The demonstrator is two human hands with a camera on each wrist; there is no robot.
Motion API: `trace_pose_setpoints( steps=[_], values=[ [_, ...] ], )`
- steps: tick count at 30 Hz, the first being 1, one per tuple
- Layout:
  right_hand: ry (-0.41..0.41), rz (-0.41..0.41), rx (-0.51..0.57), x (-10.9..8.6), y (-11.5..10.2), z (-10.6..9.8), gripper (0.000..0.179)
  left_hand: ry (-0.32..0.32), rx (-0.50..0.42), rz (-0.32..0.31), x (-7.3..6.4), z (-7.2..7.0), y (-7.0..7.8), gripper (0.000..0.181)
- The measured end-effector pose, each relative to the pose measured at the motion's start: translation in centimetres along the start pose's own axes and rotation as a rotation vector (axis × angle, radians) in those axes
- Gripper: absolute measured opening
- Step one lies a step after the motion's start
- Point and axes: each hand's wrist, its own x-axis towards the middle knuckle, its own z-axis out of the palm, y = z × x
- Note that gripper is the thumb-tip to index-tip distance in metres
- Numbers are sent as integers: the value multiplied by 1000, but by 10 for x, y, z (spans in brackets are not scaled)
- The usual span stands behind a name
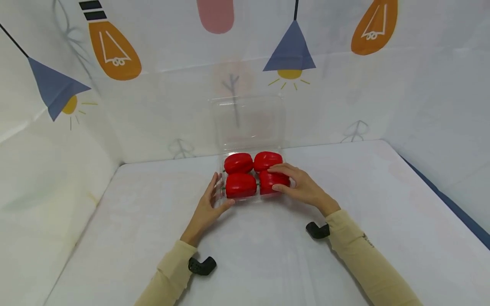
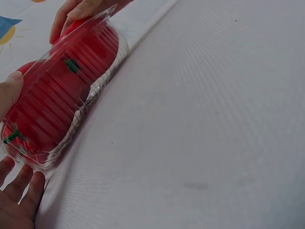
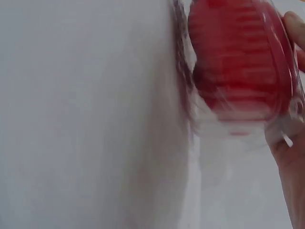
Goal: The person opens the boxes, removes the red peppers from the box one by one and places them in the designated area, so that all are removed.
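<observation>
Several red bell peppers with green stems lie in a clear plastic clamshell box (image 2: 47, 109), whose transparent lid (image 1: 264, 123) stands raised at the back. My right hand (image 1: 305, 187) grips the front-right pepper (image 1: 267, 183), thumb at its near side and fingers over its top. Beside the box's left wall is my left hand (image 1: 204, 212), its fingers extended along the side and its thumb near the front corner, close to the front-left pepper (image 1: 240, 185). In the right wrist view the box and peppers are blurred. The right palm hides part of the gripped pepper.
A white-covered table (image 1: 260, 250) lies under the box. Behind it hangs a white cloth (image 1: 160, 106) printed with lamps and bulbs, close to the raised lid. A black curved piece sits at each sleeve cuff (image 1: 178, 259).
</observation>
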Motion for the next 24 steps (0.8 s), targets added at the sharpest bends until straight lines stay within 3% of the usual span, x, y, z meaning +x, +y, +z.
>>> trace_pose_setpoints(
  steps=[5,10,24],
  values=[
    [-47,50,71,-1,-1,-3,59,8,12,-6,-2,1,-4,95],
    [-28,73,51,-3,0,-2,55,3,27,-3,-3,0,-4,92],
    [23,4,55,-2,4,-2,52,15,35,11,-1,1,-4,94]
  ],
)
